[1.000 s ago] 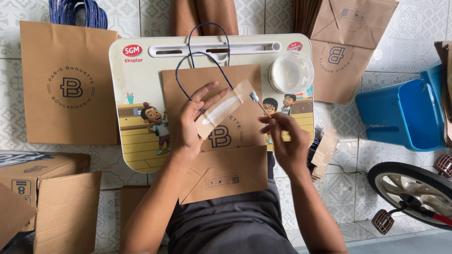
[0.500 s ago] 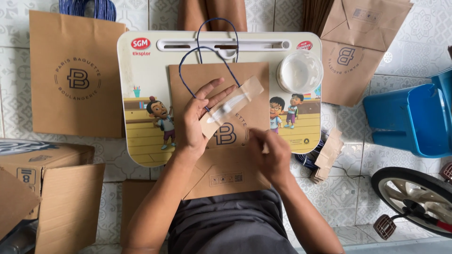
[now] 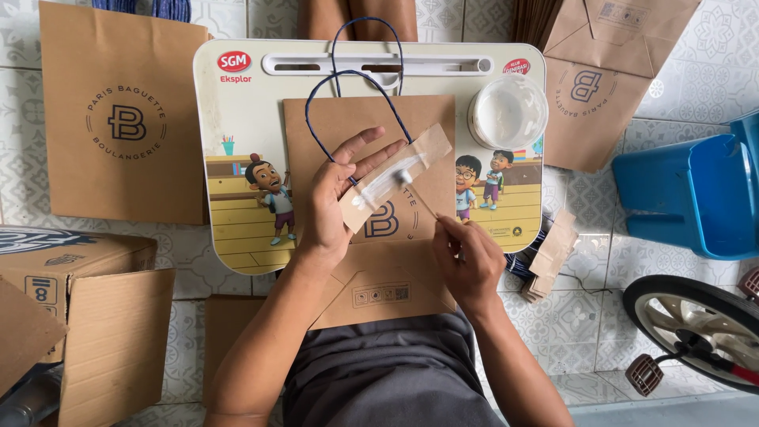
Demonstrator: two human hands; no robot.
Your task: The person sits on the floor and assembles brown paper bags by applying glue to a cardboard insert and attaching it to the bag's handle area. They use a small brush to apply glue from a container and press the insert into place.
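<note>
The right hand (image 3: 466,257), at the tabletop's (image 3: 237,237) near edge, pinches a thin stick (image 3: 427,207). The left hand (image 3: 336,198), fingers mostly straight, holds a glue-smeared paper strip (image 3: 395,175) over the bag (image 3: 371,126) at the tabletop's middle. A white cup (image 3: 508,111) sits at the far right corner.

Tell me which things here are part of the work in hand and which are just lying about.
In use:
left hand holding brown paper strip with glue
right hand holding thin stick
brown paper bag with blue cord handles
round white tub
cartoon-printed lap tray

Lying about:
blue plastic stool
cardboard box
small wheel
</note>
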